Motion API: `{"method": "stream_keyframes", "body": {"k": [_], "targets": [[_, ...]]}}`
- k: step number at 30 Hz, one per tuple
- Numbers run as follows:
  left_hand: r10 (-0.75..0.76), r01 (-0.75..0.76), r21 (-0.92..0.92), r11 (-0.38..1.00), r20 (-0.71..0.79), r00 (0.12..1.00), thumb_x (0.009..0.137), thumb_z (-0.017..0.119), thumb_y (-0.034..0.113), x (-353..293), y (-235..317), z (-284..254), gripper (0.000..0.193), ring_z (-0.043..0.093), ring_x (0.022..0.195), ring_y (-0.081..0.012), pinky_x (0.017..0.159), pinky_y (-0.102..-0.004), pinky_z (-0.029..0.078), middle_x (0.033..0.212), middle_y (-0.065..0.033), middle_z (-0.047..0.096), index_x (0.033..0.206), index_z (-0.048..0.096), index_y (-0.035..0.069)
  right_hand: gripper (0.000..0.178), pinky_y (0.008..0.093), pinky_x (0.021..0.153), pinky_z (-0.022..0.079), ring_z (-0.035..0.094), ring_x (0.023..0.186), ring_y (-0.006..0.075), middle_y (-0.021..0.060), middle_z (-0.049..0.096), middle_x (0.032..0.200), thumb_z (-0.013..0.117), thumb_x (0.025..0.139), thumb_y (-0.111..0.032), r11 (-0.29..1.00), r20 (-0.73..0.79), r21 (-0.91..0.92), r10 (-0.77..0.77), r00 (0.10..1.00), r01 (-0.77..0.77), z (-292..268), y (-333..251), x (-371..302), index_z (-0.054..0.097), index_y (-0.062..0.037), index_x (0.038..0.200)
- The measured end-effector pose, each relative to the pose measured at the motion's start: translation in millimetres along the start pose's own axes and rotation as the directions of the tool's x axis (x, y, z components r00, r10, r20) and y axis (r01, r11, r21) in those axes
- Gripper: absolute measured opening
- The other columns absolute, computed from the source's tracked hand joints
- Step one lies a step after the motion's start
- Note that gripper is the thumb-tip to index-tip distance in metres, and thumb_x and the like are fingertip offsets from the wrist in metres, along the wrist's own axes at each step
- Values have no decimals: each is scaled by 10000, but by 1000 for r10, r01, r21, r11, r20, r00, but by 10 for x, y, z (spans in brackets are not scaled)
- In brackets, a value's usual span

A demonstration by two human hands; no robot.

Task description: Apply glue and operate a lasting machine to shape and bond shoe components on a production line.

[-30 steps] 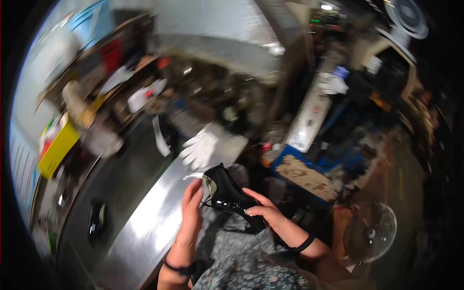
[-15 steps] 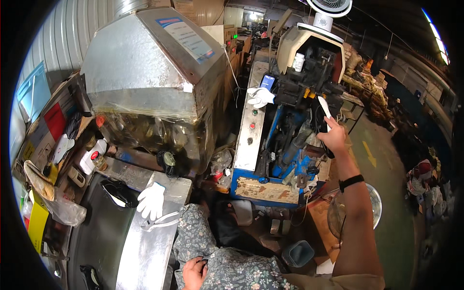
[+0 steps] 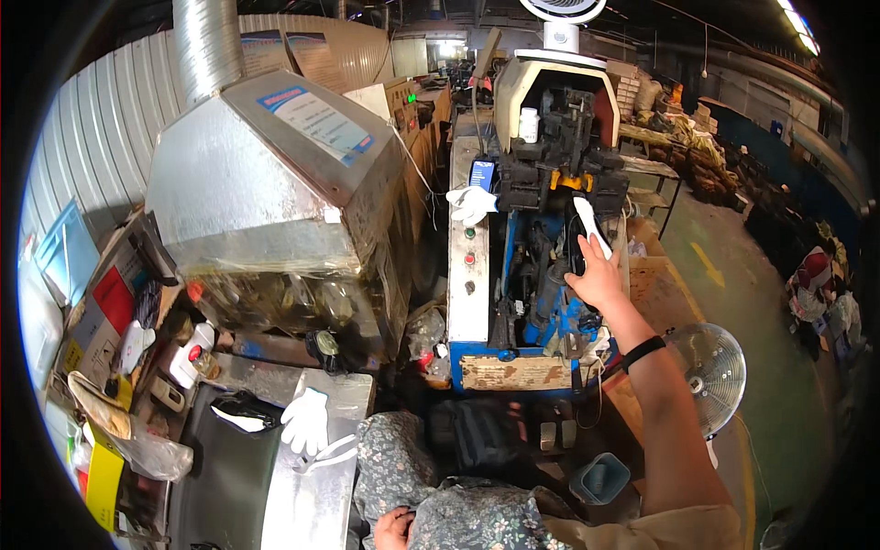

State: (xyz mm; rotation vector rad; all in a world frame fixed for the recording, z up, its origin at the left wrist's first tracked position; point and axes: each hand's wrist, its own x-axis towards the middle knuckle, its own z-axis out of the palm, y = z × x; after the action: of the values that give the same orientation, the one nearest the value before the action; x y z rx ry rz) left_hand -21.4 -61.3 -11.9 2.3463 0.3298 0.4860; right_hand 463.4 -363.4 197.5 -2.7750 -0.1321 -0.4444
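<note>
My right hand (image 3: 600, 278) reaches forward over the blue machine (image 3: 513, 350). Its fingers and thumb close around the near end of a black shoe upper with a long white sole (image 3: 587, 217), just below the machine's dark clamp block (image 3: 553, 183). Part of the black side is lost against the dark machine parts. Low in the picture, my left hand (image 3: 394, 529) rests curled on the floral fabric (image 3: 477, 513) over my lap. Its fingertips are tucked out of sight, so what they hold, if anything, cannot be told.
A white glove (image 3: 305, 422) lies on the metal ledge at left, near another black shoe upper (image 3: 246, 412). Behind stands a large metal hood (image 3: 247, 202). A white glove (image 3: 472, 203) sits on the button panel. On the right are a floor fan (image 3: 720, 380) and a bin (image 3: 600, 478).
The view has shifted, so the machine appears further left. My right hand stays with the shoe upper, slightly lower relative to the clamp block. My left hand remains on my lap.
</note>
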Motion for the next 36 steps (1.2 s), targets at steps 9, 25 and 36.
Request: {"method": "stream_keyframes", "body": {"k": [9,25,36], "targets": [[-419,389,-521,760,65,906,882,631,128,323,-658,-285,210,669,915,-246,813,-361,512,1022,-160,693,1034,656,-14,763,502,1073,351,400,1329,348,75,410,1483,713,733,-332,985,-185,-49,-172,967,166,113,129,270,428,-182,1425],[-858,672,-533,514,-318,404,614,860,484,2607,-2549,-1456,800,627,1072,-297,919,-395,498,1182,-191,633,1138,578,-50,778,379,1008,439,566,1181,315,130,517,1386,717,653,-237,981,-56,-102,-169,984,163,-81,-327,1081,483,-97,1381],[-795,521,-600,607,-450,407,728,687,266,2928,-2828,-1455,612,613,938,-274,808,-405,491,1064,-182,574,1172,428,-67,878,549,1103,261,311,1346,438,117,271,1548,698,756,-414,951,-71,-306,-61,996,36,-228,-384,1064,309,-115,1483]]}}
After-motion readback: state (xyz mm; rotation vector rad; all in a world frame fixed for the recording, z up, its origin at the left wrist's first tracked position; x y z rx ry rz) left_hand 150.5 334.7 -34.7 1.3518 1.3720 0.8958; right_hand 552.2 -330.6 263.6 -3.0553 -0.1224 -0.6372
